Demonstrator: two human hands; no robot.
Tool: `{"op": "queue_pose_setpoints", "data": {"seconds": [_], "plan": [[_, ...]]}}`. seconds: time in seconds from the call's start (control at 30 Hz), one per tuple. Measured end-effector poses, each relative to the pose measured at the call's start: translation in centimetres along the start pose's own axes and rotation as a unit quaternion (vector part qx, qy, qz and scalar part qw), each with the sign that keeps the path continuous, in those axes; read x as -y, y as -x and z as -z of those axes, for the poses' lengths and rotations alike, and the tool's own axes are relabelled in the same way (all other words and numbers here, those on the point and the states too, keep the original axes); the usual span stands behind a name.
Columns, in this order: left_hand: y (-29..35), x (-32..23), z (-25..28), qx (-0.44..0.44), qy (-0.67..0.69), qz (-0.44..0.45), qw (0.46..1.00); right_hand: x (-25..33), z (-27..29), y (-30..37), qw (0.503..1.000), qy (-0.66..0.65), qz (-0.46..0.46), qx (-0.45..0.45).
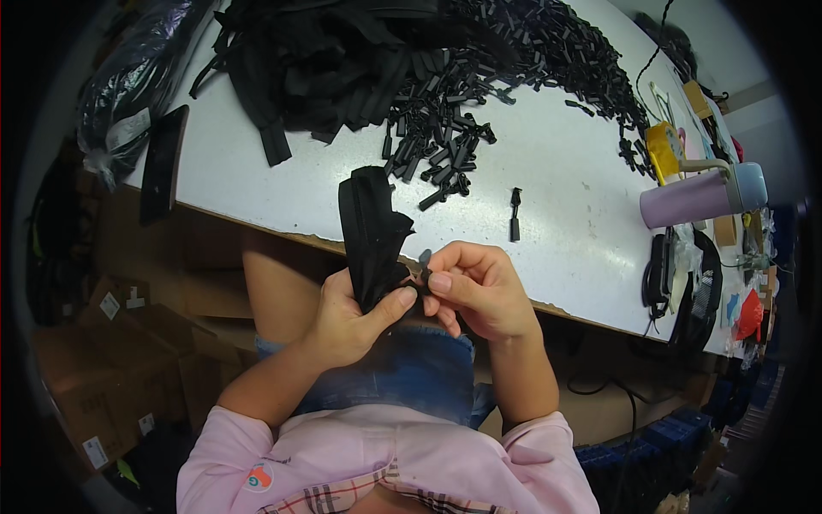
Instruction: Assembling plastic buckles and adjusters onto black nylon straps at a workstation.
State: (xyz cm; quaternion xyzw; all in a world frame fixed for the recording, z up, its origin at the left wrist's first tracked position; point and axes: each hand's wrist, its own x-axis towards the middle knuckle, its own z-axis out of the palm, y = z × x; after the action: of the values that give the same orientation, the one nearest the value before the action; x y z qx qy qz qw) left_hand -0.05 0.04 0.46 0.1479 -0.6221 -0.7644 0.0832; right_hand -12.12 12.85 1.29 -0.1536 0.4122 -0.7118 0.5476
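My left hand (344, 324) is closed around a folded black zipper tape (368, 236), its thumb pressed near the lower end. Close beside it, the fingertips of my right hand (490, 298) pinch a small dark piece (425, 272) that looks like a zipper slider. The two hands meet just off the table's front edge, above my lap. How the slider sits against the tape end is hidden by the fingers. A single black zipper slider with a long pull (515, 214) lies on the white tabletop (565, 257), beyond my right hand.
A heap of black tapes (325, 68) covers the far left, with many loose zipper sliders (441, 141) beside it. A purple tumbler (685, 199) and a yellow tool (664, 150) stand at right. Cardboard boxes (111, 360) are below left; a plastic bag (137, 77) lies far left.
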Motion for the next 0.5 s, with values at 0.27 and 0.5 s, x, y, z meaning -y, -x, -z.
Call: {"op": "queue_pose_setpoints", "data": {"seconds": [0.27, 0.5], "plan": [[-0.4, 0.3, 0.4, 0.006, -0.056, -0.059, 0.997, 0.2, -0.6, -0.3, 0.999, 0.019, -0.001, -0.036], [-0.3, 0.5, -0.2, -0.041, -0.024, -0.049, 0.998, 0.2, -1.8, -0.4, 0.984, 0.123, 0.03, -0.124]]}}
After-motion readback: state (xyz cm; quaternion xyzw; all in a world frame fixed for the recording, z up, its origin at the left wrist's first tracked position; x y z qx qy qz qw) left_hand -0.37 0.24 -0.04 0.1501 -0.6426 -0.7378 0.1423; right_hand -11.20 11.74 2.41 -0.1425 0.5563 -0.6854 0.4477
